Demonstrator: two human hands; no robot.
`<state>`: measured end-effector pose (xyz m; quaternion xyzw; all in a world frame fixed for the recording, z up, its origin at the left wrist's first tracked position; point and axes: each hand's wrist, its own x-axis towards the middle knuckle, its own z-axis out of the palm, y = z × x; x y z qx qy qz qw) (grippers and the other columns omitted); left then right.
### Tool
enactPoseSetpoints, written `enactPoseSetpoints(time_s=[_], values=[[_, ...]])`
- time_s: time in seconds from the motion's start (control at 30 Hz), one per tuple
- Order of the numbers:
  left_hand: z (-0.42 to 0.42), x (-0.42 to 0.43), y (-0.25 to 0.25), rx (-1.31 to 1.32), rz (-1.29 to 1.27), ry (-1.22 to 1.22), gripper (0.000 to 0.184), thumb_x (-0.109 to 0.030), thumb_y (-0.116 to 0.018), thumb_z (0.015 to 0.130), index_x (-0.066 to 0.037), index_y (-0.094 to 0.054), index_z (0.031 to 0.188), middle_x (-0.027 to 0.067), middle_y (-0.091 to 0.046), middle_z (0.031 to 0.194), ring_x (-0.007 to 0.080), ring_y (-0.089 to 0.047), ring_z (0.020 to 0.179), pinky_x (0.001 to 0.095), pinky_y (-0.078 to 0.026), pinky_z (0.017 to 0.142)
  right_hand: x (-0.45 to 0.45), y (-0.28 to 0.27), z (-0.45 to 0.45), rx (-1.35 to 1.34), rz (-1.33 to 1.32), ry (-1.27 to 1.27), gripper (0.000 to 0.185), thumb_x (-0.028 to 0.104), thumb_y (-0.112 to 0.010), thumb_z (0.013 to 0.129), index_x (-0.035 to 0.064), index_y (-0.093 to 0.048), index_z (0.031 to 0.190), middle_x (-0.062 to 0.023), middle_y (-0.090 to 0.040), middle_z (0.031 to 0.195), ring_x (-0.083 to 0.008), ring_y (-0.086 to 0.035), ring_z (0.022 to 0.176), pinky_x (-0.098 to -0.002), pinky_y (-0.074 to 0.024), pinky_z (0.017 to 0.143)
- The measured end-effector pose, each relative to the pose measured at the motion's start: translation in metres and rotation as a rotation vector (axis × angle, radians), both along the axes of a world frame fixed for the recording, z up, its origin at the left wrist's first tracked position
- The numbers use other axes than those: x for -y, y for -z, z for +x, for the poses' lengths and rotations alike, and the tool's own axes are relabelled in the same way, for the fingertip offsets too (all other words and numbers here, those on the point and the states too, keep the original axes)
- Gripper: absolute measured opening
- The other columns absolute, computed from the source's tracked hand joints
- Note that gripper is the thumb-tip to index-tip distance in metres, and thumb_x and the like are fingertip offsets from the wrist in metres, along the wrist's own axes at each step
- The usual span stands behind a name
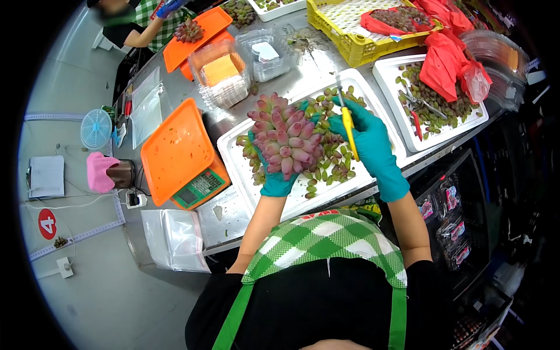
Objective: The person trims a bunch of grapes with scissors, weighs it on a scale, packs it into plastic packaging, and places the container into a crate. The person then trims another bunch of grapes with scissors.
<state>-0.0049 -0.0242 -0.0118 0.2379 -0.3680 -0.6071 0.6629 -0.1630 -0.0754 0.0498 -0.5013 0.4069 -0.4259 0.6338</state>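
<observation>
My left hand [278, 183], in a teal glove, is closed around the underside of a large pinkish-green succulent cluster [286, 137]. The plant hides most of those fingers. In my teal-gloved right hand [372, 146] are yellow-handled snips [348, 125], their metal tip pointing away from me, just right of the succulent. Beneath both hands lies a white tray [236, 169] strewn with loose plump green leaves [338, 169].
An orange-topped digital scale [178, 151] stands left of the tray, with plastic bags [172, 239] nearby. Clear containers [219, 73] sit behind. At right, another tray [402, 131] holds leaves and red-handled snips [417, 119]; a yellow crate [344, 44] stands farther back. A co-worker [154, 26] is at upper left.
</observation>
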Motion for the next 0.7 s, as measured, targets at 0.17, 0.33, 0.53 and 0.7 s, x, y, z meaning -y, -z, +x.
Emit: enactPoseSetpoints(time_s=[0.17,0.33,0.53,0.7], values=[[0.016,0.003,0.0,-0.318,0.184,0.029,0.062,-0.051,-0.024,0.082,-0.009,-0.021,0.127,0.012,-0.03,0.127,0.0316,-0.033,0.115,0.0423,-0.029,0.096,-0.013,-0.021,-0.003,0.057,-0.114,-0.103,0.044,-0.004,-0.055,0.073,0.0018,-0.044,0.115,-0.0083,-0.055,0.097,-0.0109,-0.053,0.086,-0.0245,-0.0461,0.076],[0.005,-0.007,-0.02,-0.258,0.3,-0.119,0.062,-0.055,-0.031,0.08,-0.012,-0.027,0.124,0.0096,-0.037,0.122,0.0273,-0.041,0.109,0.0388,-0.035,0.092,-0.021,-0.03,0.004,0.15,-0.182,-0.199,0.046,-0.01,-0.049,0.071,0.0033,-0.045,0.115,-0.0066,-0.053,0.106,-0.0094,-0.05,0.09,-0.0248,-0.0456,0.078],[0.003,-0.011,-0.01,-0.254,0.297,-0.075,0.059,-0.05,-0.033,0.082,-0.01,-0.025,0.126,0.0101,-0.039,0.12,0.0214,-0.044,0.105,0.0334,-0.039,0.088,-0.022,-0.024,0.004,-0.111,-0.426,-0.21,0.039,0.0,-0.061,0.07,0.0068,-0.054,0.107,-0.0065,-0.06,0.09,-0.0074,-0.056,0.074,-0.0206,-0.0462,0.063],[0.0,-0.017,-0.018,-0.035,0.353,-0.124,0.058,-0.048,-0.032,0.084,-0.009,-0.026,0.125,0.0103,-0.038,0.121,0.0221,-0.043,0.107,0.0328,-0.039,0.089,-0.023,-0.021,0.006,-0.251,-0.498,-0.18,0.036,0.002,-0.063,0.069,0.0083,-0.056,0.104,-0.0064,-0.06,0.082,-0.0072,-0.057,0.071,-0.0206,-0.0459,0.06]])
